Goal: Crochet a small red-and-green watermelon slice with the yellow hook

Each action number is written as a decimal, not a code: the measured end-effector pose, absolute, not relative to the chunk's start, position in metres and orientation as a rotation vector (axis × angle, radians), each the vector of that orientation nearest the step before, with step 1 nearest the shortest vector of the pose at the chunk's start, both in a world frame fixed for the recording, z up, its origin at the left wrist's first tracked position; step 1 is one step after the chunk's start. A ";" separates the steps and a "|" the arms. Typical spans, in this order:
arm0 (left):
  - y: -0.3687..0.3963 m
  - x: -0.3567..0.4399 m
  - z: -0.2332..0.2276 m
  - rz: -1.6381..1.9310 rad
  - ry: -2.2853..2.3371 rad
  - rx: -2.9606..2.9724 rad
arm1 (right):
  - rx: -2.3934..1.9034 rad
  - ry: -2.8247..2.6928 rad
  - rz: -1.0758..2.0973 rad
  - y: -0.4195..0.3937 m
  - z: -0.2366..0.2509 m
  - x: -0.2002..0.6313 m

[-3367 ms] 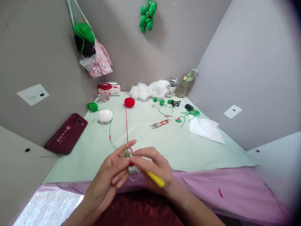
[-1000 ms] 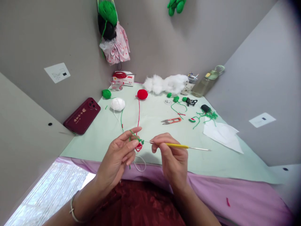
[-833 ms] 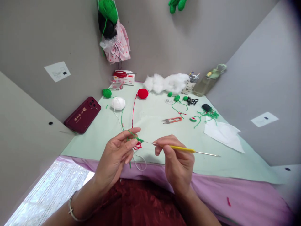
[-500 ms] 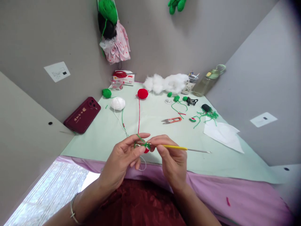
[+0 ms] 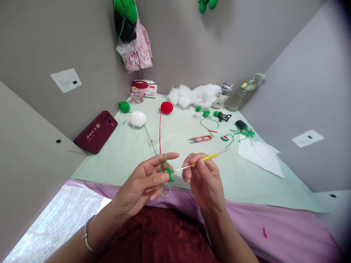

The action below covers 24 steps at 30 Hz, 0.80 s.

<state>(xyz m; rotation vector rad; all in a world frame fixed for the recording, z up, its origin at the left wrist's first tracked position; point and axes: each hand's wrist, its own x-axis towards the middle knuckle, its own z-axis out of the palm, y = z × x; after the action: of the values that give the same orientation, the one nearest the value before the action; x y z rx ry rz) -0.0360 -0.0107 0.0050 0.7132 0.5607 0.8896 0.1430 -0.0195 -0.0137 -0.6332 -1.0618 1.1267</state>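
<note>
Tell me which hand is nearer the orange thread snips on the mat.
Right. The right hand, holding the yellow crochet hook, sits just below the orange thread snips. The left hand, pinching green yarn, is farther off, down and to their left.

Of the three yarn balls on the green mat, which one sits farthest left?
The green yarn ball, smallest of the three, by the dark red phone. The white ball lies right of it, and the red ball farther right.

One head-worn view looks forward and down, close over the table (image 5: pixel 192 146) from its near edge
</note>
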 end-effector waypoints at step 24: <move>-0.007 -0.027 0.002 1.040 0.659 0.555 | -0.856 -1.424 0.395 -0.029 -0.026 0.132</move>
<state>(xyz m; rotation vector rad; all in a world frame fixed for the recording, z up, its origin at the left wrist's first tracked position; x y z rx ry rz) -0.0271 -0.0068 0.0024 0.5545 0.6589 1.0401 0.1320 -0.0295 -0.0262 -0.8557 -1.4236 0.3950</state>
